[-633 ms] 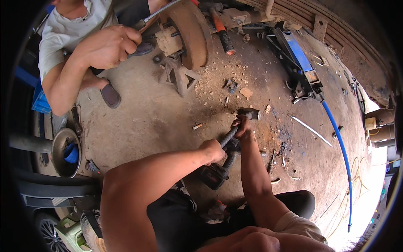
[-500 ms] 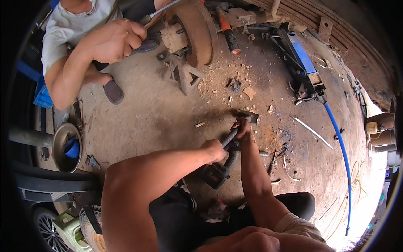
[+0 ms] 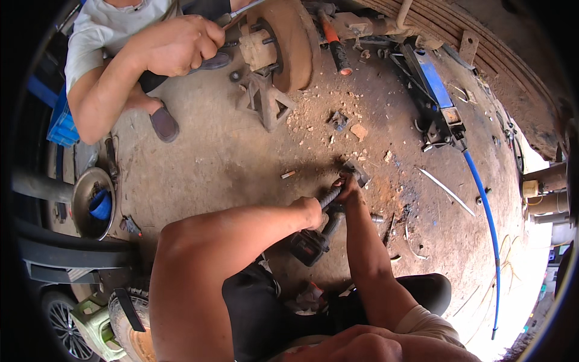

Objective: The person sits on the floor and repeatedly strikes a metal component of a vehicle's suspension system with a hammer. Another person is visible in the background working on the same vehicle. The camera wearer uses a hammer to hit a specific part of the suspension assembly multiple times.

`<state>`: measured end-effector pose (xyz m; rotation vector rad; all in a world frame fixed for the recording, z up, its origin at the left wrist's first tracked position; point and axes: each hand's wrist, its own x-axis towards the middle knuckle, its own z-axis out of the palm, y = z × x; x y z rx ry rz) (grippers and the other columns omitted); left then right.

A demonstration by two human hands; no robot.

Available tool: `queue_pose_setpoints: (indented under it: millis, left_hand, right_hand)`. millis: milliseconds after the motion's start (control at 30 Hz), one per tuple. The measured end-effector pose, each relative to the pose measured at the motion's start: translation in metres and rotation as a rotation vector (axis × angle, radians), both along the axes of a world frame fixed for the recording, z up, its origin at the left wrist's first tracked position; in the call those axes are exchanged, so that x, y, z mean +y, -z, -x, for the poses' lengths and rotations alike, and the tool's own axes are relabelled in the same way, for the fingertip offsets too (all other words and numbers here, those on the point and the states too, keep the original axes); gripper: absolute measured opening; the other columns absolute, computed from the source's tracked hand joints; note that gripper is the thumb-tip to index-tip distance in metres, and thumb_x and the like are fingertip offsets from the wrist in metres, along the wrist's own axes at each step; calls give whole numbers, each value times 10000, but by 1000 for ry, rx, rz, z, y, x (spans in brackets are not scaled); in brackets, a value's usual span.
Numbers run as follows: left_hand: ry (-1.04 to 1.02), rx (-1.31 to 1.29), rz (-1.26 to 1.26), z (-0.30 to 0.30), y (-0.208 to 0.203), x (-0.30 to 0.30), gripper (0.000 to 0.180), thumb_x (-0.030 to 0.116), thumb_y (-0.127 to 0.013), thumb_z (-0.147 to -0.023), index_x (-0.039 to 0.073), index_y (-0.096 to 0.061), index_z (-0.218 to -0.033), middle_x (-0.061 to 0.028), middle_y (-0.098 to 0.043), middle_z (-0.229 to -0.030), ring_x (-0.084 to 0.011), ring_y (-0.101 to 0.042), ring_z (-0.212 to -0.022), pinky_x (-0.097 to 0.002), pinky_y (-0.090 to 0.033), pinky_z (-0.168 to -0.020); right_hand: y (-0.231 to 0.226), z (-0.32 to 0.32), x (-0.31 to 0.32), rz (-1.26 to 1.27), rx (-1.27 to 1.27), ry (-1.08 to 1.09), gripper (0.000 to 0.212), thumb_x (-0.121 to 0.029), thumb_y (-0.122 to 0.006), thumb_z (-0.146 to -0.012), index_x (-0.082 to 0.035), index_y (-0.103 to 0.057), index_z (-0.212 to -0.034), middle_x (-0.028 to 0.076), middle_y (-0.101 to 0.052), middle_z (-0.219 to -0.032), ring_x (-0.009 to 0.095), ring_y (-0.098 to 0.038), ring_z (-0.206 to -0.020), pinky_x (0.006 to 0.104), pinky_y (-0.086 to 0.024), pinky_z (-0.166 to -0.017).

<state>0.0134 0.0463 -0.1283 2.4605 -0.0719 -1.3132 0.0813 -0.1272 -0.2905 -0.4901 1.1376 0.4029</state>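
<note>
A hammer (image 3: 358, 173) with a ridged, rebar-like handle is held low over the floor in both hands. My left hand (image 3: 309, 213) is closed round the rear part of the handle, and my right hand (image 3: 347, 187) grips it close under the steel head. Just below my left hand lies a black cordless impact wrench (image 3: 309, 248), partly covered by my forearm. A small metal socket (image 3: 377, 218) is beside my right forearm. Rust flakes and a dark scrap (image 3: 338, 121) are strewn on the floor beyond the hammer head.
Across from me, a co-worker's hand (image 3: 181, 45) holds a screwdriver-like tool beside a rusty brake drum (image 3: 295, 48). A metal stand (image 3: 265, 105) is under the drum. An orange-and-black handle (image 3: 336, 51), a blue-handled floor jack (image 3: 449, 108) and a metal bowl (image 3: 78, 205) are also around.
The hammer's head has turned, its right end now tipped lower toward me. Both hands keep their hold. The whole view has shifted slightly, and the co-worker's hand has moved a little right.
</note>
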Motion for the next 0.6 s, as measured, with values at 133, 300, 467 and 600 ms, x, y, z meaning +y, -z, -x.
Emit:
queue_pose_setpoints:
  millis: [133,300,467,600]
  left_hand:
    - [-5,4,6,1,-5,-4,232,91,-566,-762,-42,-639,-937,-166,-650,-709,-238,-622,-483,-342,-498,-425]
    - [31,20,4,1,-3,-5,202,68,-560,-758,-57,-627,-901,-176,-647,-693,-247,-631,-488,-331,-516,-422]
    - [46,3,-6,7,11,-2,280,178,-561,-840,-90,-604,-908,-170,-636,-662,-239,-609,-442,-337,-519,-404]
    - [70,18,-69,10,19,-3,305,203,-552,-861,-97,-593,-897,-176,-615,-610,-242,-604,-431,-345,-519,-406]
  right_hand:
    - [15,-2,-12,-112,-33,-37,395,-194,-503,-835,-201,-261,-522,-47,-263,-443,113,-302,-389,255,-298,-399]
    - [17,1,-9,113,-78,-96,380,-178,-570,-803,-181,-299,-536,-21,-298,-462,142,-344,-404,270,-303,-395]
    - [27,7,-10,115,-11,-145,258,-225,-538,-833,-109,-476,-610,65,-506,-523,237,-458,-454,354,-392,-468]
    - [10,9,-2,82,-11,-167,232,-232,-464,-864,-77,-513,-700,87,-521,-548,241,-504,-527,372,-418,-542]
